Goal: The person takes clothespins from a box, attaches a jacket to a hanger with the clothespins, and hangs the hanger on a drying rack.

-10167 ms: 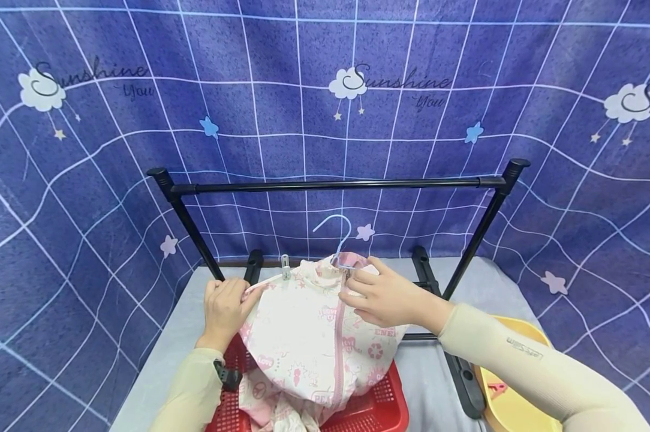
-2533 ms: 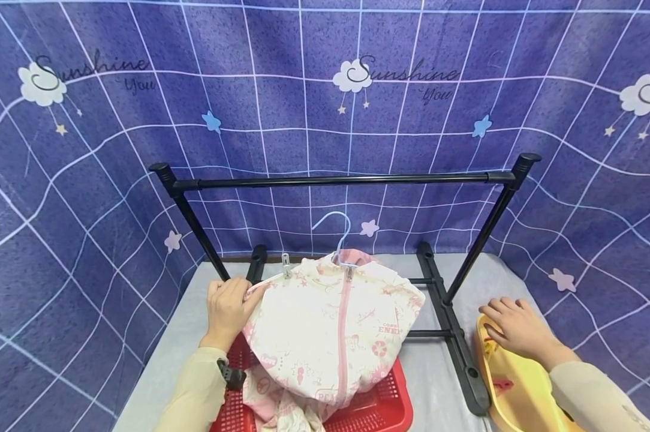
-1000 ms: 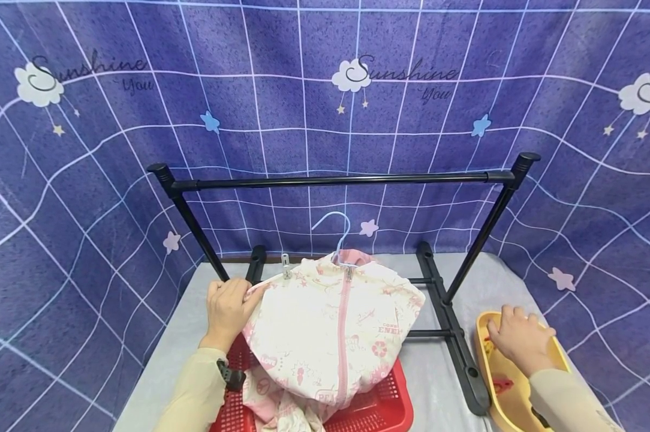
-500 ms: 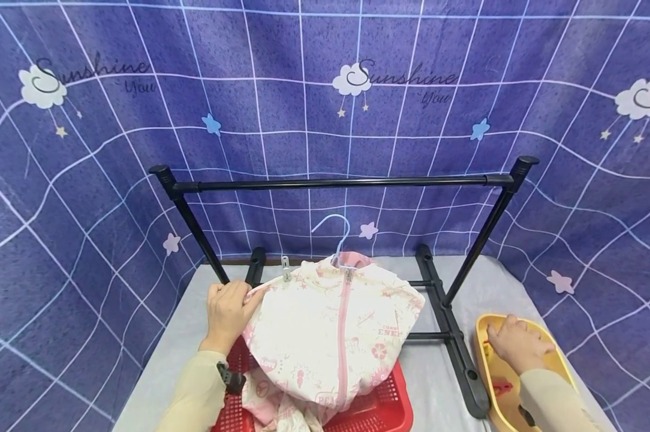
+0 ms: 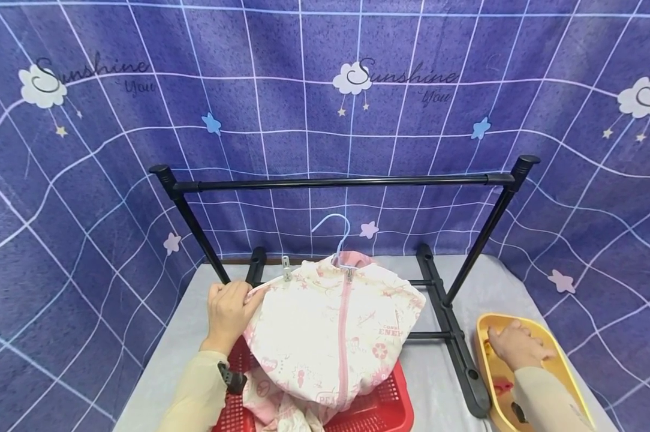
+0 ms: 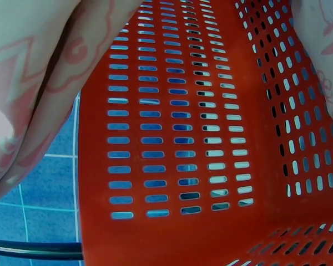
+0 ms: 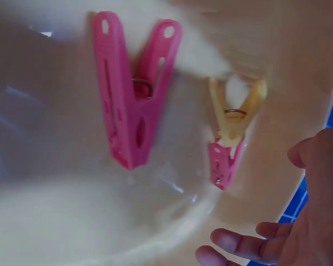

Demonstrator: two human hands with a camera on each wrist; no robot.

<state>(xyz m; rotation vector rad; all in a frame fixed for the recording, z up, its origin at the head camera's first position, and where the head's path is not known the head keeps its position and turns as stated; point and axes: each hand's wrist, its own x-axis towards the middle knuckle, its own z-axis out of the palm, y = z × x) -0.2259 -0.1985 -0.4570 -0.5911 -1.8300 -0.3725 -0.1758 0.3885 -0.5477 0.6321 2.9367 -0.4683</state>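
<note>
My left hand [image 5: 230, 315] grips the shoulder end of a white zip jacket [image 5: 303, 336] with pink prints. A pale blue wire hanger [image 5: 344, 231] sticks out of the jacket's neck. Near the left shoulder, a clear clothespin [image 5: 286, 268] sits on the fabric. My right hand [image 5: 521, 347] reaches into a yellow tub [image 5: 568, 384] at the right. In the right wrist view its fingers [image 7: 247, 244] are spread and hold nothing. Beside them lie a large pink clothespin [image 7: 130, 94] and a smaller yellow-and-pink clothespin [image 7: 230, 133].
Under the jacket stands a red perforated basket [image 5: 395, 402] with more printed cloth [image 5: 271, 402] in it. A black garment rack [image 5: 336, 182] rises behind, its right foot [image 5: 468, 372] between basket and tub. A blue patterned curtain [image 5: 282, 108] closes off the back.
My right hand has left the jacket's collar for the yellow tub and has since sunk lower inside it. My left hand and the jacket have stayed in place.
</note>
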